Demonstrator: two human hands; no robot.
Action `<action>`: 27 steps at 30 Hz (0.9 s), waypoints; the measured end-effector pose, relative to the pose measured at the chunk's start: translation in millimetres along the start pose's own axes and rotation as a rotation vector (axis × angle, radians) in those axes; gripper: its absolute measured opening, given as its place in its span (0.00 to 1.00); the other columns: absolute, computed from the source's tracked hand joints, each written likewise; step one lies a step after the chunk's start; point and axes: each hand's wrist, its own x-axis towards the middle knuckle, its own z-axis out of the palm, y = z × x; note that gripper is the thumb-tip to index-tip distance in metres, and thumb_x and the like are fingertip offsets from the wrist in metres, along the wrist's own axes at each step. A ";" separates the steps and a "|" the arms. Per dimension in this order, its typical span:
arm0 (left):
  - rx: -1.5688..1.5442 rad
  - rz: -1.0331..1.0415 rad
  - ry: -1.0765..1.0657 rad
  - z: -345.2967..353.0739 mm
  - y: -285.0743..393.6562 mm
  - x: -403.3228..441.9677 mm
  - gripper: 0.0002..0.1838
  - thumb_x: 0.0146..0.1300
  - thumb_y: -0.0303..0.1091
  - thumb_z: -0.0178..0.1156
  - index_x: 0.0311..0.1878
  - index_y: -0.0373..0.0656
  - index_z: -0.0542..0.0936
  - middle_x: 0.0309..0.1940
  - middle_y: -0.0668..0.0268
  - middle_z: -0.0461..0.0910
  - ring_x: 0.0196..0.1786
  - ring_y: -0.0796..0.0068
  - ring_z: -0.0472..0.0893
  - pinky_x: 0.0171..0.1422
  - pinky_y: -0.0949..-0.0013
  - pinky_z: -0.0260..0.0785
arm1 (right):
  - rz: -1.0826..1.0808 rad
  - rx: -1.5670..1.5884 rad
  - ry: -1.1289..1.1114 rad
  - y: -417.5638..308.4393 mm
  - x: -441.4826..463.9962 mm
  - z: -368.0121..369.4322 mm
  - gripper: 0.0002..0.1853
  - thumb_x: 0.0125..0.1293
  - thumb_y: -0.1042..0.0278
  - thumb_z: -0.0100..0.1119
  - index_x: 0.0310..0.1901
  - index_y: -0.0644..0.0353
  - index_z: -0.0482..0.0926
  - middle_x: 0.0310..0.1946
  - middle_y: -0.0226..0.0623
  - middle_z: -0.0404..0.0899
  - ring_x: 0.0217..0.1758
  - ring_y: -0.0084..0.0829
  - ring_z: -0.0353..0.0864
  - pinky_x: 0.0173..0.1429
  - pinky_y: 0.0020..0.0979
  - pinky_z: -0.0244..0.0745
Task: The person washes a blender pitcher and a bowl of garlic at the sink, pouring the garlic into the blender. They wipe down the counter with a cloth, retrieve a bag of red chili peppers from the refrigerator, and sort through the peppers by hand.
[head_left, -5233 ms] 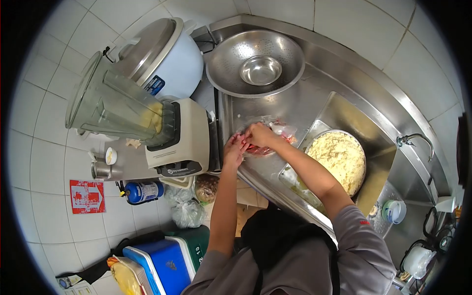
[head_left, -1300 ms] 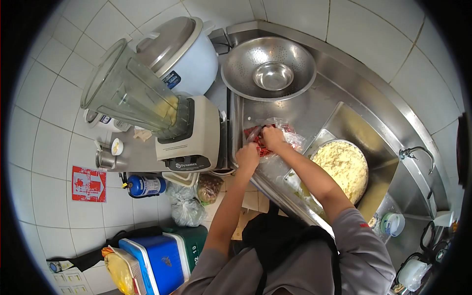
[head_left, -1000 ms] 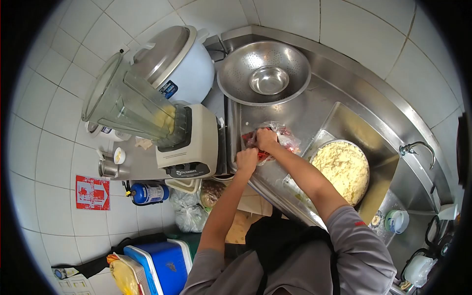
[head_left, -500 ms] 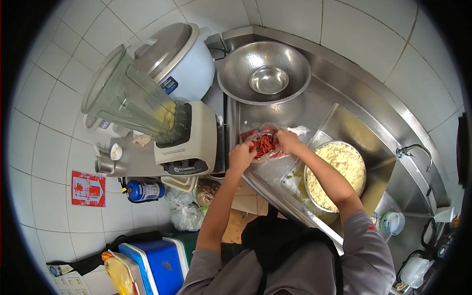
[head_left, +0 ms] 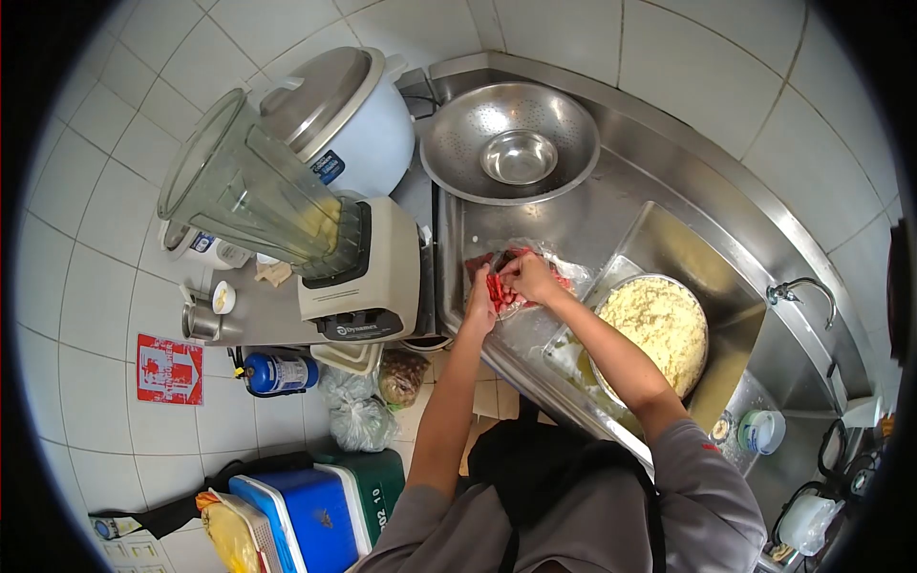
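Note:
A clear plastic bag [head_left: 565, 271] of red chili peppers [head_left: 495, 292] lies on the steel sink counter. My left hand [head_left: 481, 304] is at the bag's near left side, curled round some of the chilies. Close beside it, my right hand [head_left: 528, 277] reaches over the bag with its fingertips pinched together at the left hand's fingers. What that pinch holds is too small to make out. To the right, a round metal bowl [head_left: 708, 350] full of pale yellow grated or crumbled food stands in the sink basin.
A large colander [head_left: 449, 162] with a small metal bowl [head_left: 519, 158] inside stands behind the bag. At the left are a blender [head_left: 368, 286] and a rice cooker [head_left: 368, 143]. A faucet [head_left: 807, 291] rises at the right. Coolers [head_left: 306, 511] sit on the floor.
My hands had been apart, on either side of the open bag. My right hand has moved left to meet my left hand, which now holds chilies.

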 end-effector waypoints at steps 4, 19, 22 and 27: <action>-0.063 -0.093 0.017 -10.1 -4.1 10.6 0.14 0.59 0.47 0.43 0.27 0.49 0.70 0.17 0.74 0.69 0.18 0.80 0.67 0.19 0.79 0.56 | -0.163 -0.391 0.132 28.9 8.8 5.6 0.07 0.46 0.70 0.60 0.28 0.63 0.80 0.24 0.47 0.78 0.27 0.41 0.79 0.37 0.35 0.74; -0.303 0.027 -0.161 -14.9 25.0 -12.8 0.18 0.59 0.53 0.51 0.21 0.52 0.65 0.09 0.79 0.56 0.10 0.86 0.57 0.15 0.80 0.46 | -0.010 -0.385 0.169 41.0 26.9 7.4 0.16 0.41 0.68 0.61 0.36 0.61 0.78 0.26 0.47 0.78 0.34 0.43 0.79 0.40 0.38 0.73; -0.333 0.076 -0.135 -17.1 27.4 -17.0 0.20 0.59 0.54 0.52 0.19 0.53 0.63 0.09 0.79 0.54 0.10 0.86 0.56 0.14 0.80 0.46 | -0.095 -0.398 0.112 33.9 21.7 7.0 0.13 0.43 0.69 0.60 0.34 0.61 0.77 0.28 0.48 0.78 0.35 0.45 0.78 0.40 0.39 0.74; 0.204 0.095 0.043 -14.4 23.1 -23.4 0.18 0.54 0.54 0.57 0.24 0.49 0.72 0.08 0.75 0.60 0.12 0.81 0.62 0.16 0.76 0.52 | -0.100 -0.614 0.115 35.3 4.2 33.3 0.09 0.43 0.71 0.60 0.30 0.60 0.74 0.28 0.44 0.78 0.33 0.45 0.78 0.38 0.42 0.74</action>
